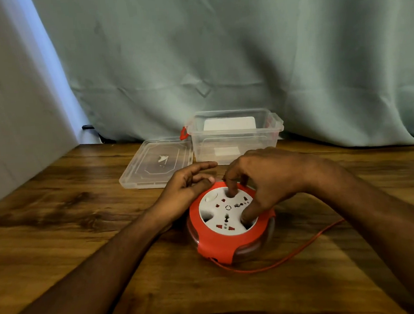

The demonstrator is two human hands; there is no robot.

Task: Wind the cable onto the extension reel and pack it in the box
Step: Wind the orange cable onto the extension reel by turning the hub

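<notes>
A round red extension reel (221,241) with a white socket face lies flat on the wooden table (84,239). My left hand (186,185) rests against its far left rim, thumb on the red edge. My right hand (264,179) sits on top, with a finger and the thumb pressed into recesses of the white face. A red cable (293,256) leaves the reel's near side and curves away to the right across the table. Behind the reel stands a clear plastic box (236,137) with red latches, open at the top.
The box's clear lid (155,163) lies flat to the left of the box. A teal curtain (218,58) hangs behind the table, and a pale wall (5,97) runs along the table's left edge.
</notes>
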